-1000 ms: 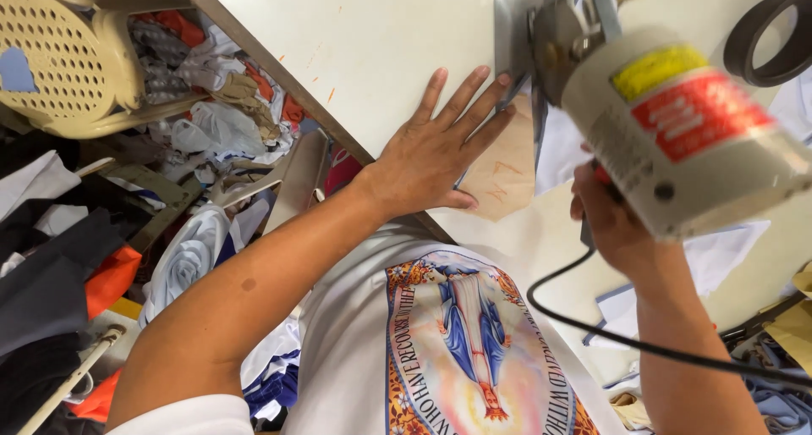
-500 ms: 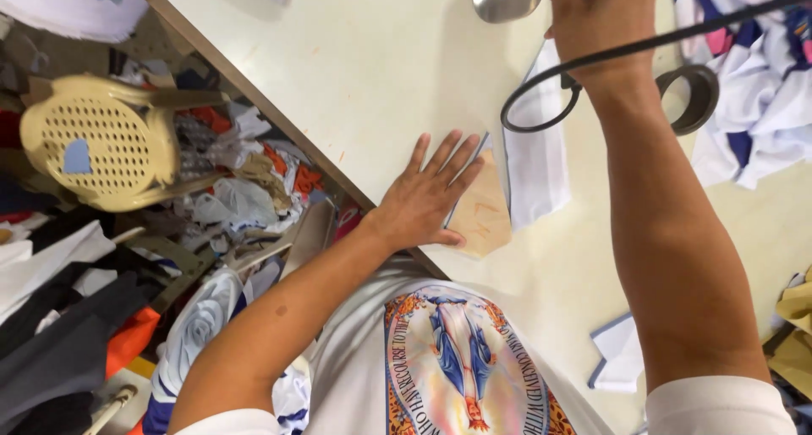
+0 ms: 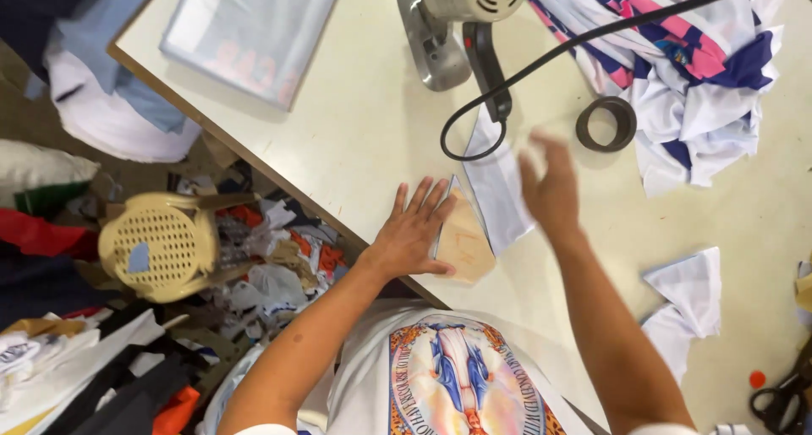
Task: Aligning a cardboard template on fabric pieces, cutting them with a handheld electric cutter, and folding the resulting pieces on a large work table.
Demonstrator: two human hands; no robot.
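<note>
Left hand (image 3: 412, 232) flat on the worktop (image 3: 355, 139), fingers spread wide, touching a tan paper shape (image 3: 463, 242), right hand (image 3: 550, 185) blurry above white cloth (image 3: 501, 181), fingers open, holding nothing, cutting machine (image 3: 457, 20) beyond both.

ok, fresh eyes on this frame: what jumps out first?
Probably the left hand pressed flat beside a tan cardboard piece near the table edge, with the right hand blurred just above white fabric. Behind them stands an electric cutting machine, its black cord looping across.
</note>
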